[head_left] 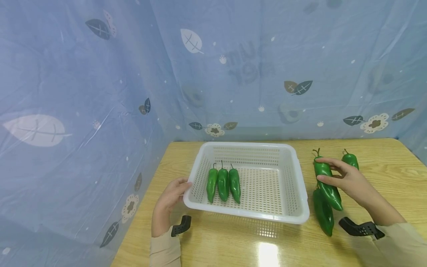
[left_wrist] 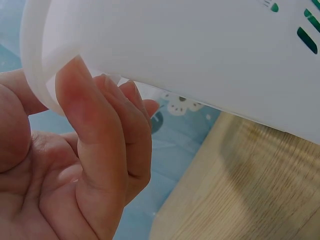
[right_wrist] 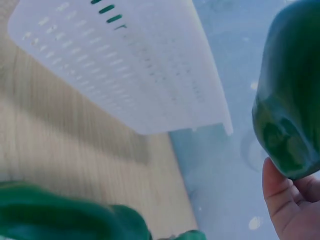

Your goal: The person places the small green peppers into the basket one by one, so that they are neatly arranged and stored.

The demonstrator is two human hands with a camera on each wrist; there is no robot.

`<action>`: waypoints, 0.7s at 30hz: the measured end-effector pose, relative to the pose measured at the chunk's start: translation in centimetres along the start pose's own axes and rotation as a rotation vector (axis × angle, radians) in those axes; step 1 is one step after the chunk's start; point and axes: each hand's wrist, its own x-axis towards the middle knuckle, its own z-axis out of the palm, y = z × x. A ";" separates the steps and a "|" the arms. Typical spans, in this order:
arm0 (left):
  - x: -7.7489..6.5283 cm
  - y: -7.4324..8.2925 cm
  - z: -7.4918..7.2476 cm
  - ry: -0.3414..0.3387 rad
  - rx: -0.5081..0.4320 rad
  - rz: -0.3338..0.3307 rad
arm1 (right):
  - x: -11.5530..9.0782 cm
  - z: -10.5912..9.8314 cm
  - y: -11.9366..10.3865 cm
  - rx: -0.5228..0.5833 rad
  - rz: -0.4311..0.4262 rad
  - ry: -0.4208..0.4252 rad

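Observation:
At the left end of a white plastic basket (head_left: 247, 214), my left hand (head_left: 171, 196) grips the rim, thumb over the top and fingers outside under the lip. Inside, three green peppers (head_left: 223, 184) lie side by side toward the left, stems away from me. My right hand (head_left: 348, 181) holds a long green pepper (head_left: 331, 195) between thumb and fingers, right of the basket. That pepper fills the right edge of the right wrist view. Below it, another green pepper (head_left: 323, 214) lies on the table, its upper end partly covered.
Behind my right hand lies one more green pepper (head_left: 350, 160), partly hidden by the hand. The wooden table (head_left: 213, 244) runs back to a blue patterned sheet (head_left: 247, 74), which also hangs along the left side.

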 end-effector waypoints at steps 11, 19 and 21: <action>0.0 -0.1 -0.1 0.000 -0.001 -0.010 | 1.6 0.8 -2.0 0.023 -0.012 -0.003; 0.1 -0.1 0.0 -0.004 0.005 -0.008 | 2.7 1.2 -3.2 0.011 0.032 -0.008; 0.1 -0.1 0.0 -0.003 0.004 -0.009 | 3.0 1.3 -3.5 0.021 0.048 -0.017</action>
